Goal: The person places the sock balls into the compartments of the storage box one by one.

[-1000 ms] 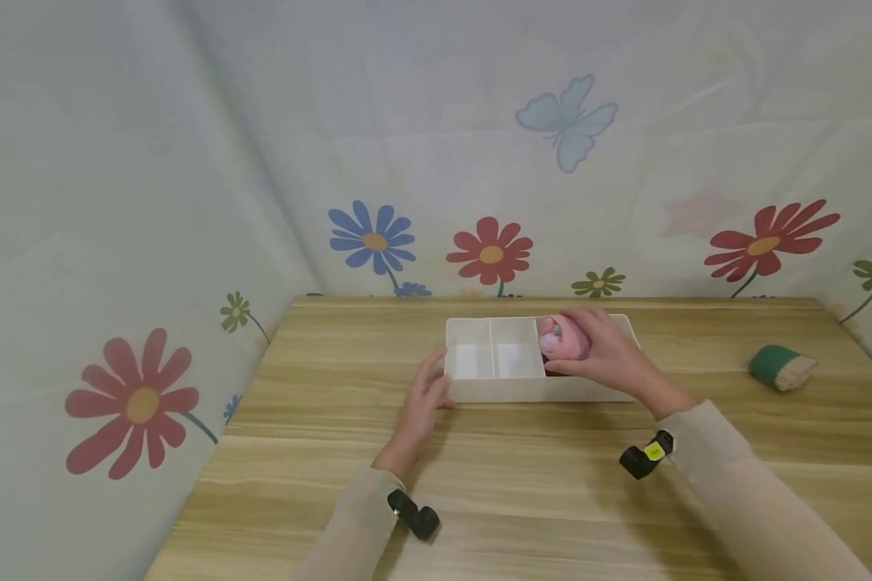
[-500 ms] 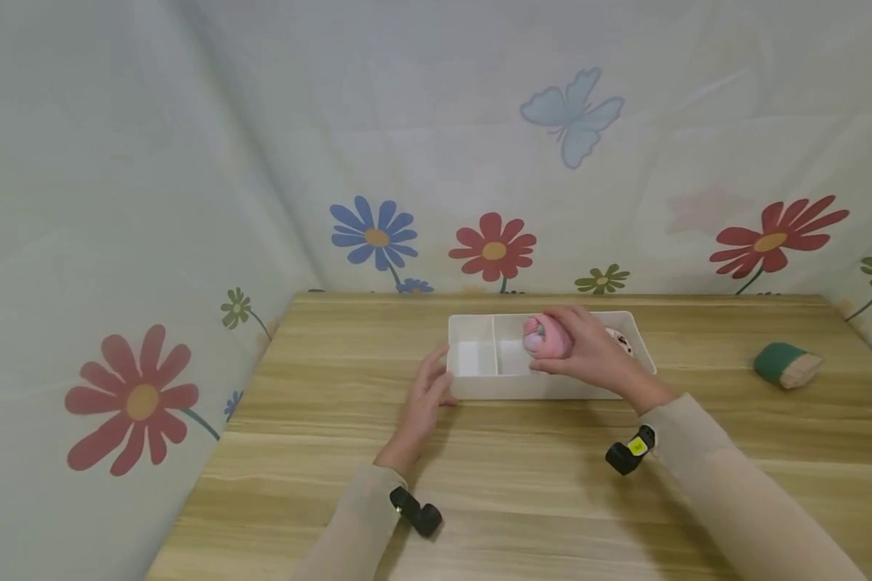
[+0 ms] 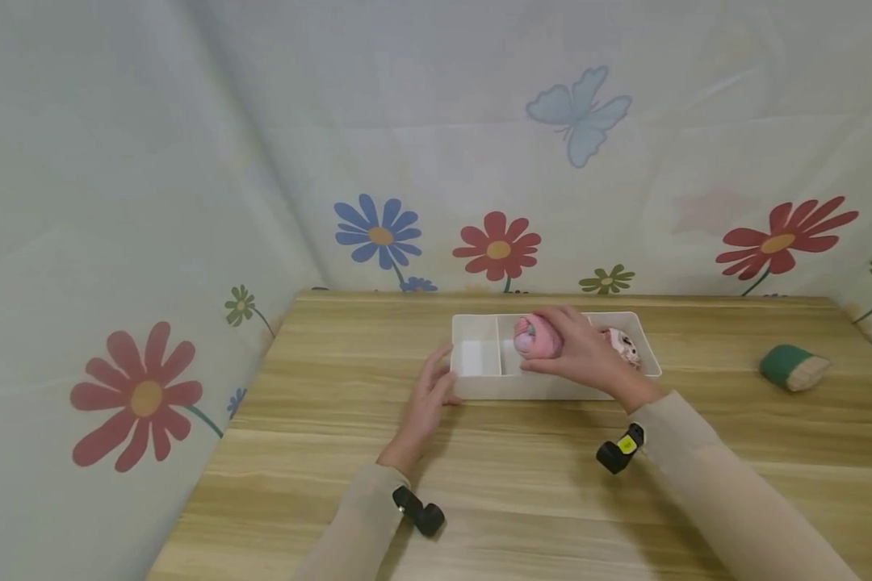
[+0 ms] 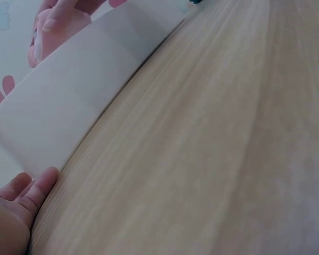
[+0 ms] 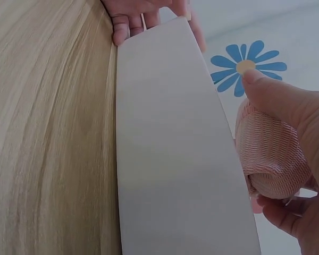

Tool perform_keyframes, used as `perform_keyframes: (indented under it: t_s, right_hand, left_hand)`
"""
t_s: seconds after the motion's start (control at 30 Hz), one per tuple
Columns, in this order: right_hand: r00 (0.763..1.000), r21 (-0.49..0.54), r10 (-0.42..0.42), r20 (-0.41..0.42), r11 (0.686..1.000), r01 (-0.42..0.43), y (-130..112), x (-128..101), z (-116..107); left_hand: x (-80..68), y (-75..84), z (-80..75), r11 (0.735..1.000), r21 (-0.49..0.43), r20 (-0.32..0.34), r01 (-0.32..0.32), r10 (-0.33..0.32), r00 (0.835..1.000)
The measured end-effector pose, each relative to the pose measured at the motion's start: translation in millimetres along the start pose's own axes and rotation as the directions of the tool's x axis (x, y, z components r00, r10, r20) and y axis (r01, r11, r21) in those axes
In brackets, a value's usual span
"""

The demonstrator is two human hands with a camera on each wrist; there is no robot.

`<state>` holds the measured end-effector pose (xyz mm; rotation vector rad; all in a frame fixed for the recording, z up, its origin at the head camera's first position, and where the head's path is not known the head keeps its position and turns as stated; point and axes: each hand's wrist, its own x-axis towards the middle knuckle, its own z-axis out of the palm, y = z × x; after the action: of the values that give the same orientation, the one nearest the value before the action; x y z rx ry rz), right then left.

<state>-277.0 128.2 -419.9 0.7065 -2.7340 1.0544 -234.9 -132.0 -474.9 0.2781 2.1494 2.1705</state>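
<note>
A white divided box [image 3: 509, 387] stands lengthwise on the wooden table. My right hand [image 3: 581, 351] holds a rolled pair of pink socks [image 3: 538, 337] over its middle compartment, thumb on one side and fingers on the other. The knit of the pink socks [image 5: 271, 149] shows closely in the right wrist view, above the box's rim. At the box's left end my left hand [image 3: 425, 399] rests its fingers against the outer wall; in the left wrist view its fingertips [image 4: 45, 180] touch the lower corner. A white roll with dark and reddish marks [image 3: 622, 347] lies in the right compartment.
A green and tan roll [image 3: 794, 367] lies on the table to the right of the box. The box's left compartment [image 3: 480, 357] shows a bare bottom. Behind the table [image 3: 523, 484] hangs a flower-printed cloth [image 3: 436, 145].
My right hand has moved left with the pink socks, from the right compartment to over the middle one, uncovering the marked white roll. The left hand has stayed at the box's end.
</note>
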Motion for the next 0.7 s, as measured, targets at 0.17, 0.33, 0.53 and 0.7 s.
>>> perform_keyframes:
  t_s: [0.17,0.33,0.53,0.7]
  right_hand:
    - [1.0,-0.008,-0.01,-0.004,1.0,0.01,-2.6,4.2,2.1]
    - [1.0,-0.021,-0.023,-0.009,1.0,0.022,-5.5,8.5,4.5]
    - [0.999,-0.027,-0.039,-0.004,0.999,0.039,-7.4,12.8,10.9]
    - [1.0,-0.026,-0.03,0.007,0.999,0.03,-8.6,14.6,14.8]
  left_hand:
    - [-1.4,2.5,0.7,1.0,0.002,-0.003,-0.004,0.004,1.0]
    - [-1.1,3.6,0.6,1.0,0.015,-0.006,0.003,-0.003,1.0]
    - [-1.2,3.8,0.2,1.0,0.015,-0.007,0.003,-0.003,1.0]
    - [-1.2,4.1,0.7,1.0,0.004,-0.009,0.003,-0.003,1.0]
